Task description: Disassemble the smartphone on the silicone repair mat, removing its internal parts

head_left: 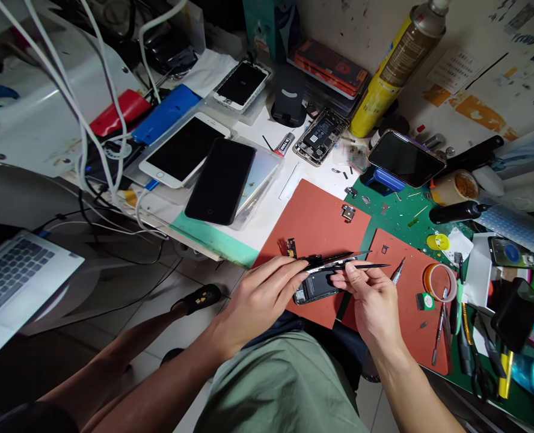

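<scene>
Close handwork is carried out above an opened phone (317, 287) on a reddish mat (323, 207), a thin part (314, 260) pinched by the left hand (260, 297) and a dark pointed tool (376, 265) gripped by the right (377, 307), light, steady control seemingly being called for.

Readable text: "E-7000" on small tube (285, 144), upper middle of frame.
Print on spray can (395, 66), wall paper (454, 69) and phone battery (322, 135) too small to read; wall marks (510, 9), upper right corner, unclear.
</scene>
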`<action>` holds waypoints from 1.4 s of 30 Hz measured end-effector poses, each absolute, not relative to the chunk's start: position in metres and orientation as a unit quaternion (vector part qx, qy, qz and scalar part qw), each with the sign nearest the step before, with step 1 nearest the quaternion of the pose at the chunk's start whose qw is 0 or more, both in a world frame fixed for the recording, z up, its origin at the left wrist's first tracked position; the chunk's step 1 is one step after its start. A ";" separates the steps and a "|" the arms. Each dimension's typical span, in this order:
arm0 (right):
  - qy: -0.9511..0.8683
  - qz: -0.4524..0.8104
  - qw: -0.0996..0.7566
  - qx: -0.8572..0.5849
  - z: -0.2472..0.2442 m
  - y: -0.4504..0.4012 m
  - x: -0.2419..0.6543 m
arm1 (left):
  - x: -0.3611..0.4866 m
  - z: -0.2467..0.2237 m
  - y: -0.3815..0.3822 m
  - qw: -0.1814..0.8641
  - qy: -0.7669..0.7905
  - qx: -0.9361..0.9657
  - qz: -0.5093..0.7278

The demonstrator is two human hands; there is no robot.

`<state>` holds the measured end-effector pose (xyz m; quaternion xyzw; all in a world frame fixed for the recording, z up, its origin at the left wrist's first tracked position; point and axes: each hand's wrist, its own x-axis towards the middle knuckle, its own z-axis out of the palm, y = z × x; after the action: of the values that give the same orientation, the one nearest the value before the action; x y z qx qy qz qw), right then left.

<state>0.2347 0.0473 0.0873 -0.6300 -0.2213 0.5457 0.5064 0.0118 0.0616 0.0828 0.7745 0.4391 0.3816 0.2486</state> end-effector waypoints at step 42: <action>-0.924 -0.023 0.245 -0.292 0.077 0.019 0.252 | 0.013 0.086 0.065 0.257 0.437 0.770 0.389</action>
<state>0.2520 0.0192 0.0767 -0.2919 -0.9243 -0.0228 0.2450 0.0127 0.0649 0.0857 0.7695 0.4366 0.3886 0.2572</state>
